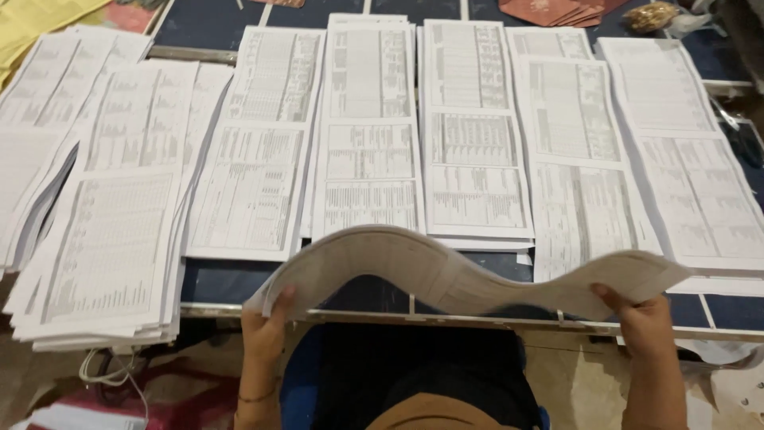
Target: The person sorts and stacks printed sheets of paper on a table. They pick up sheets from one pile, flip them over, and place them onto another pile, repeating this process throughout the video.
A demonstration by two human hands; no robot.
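Where the near edge of the dark blue desk (231,279) meets the person's lap, a thick sheaf of printed sheets (469,275) is held in the air, spanning the gap between both hands. At its left end, the left hand (267,330) is clenched on the corner, thumb on the underside facing the camera and fingers hidden behind the paper. Across the middle the sheaf sags and ripples into a wave (a sign of soft, limp paper with some weight to it). At the right end, the right hand (641,318) is closed on the other corner in the same way. Such a bundle is judged floppy and prone to fanning or sliding apart; a hold at both short ends, or support beneath the middle, would suit it best. Beyond it, the desk is covered from left to right by rows of printed paper stacks (370,127), the leftmost ones overhanging the edge.
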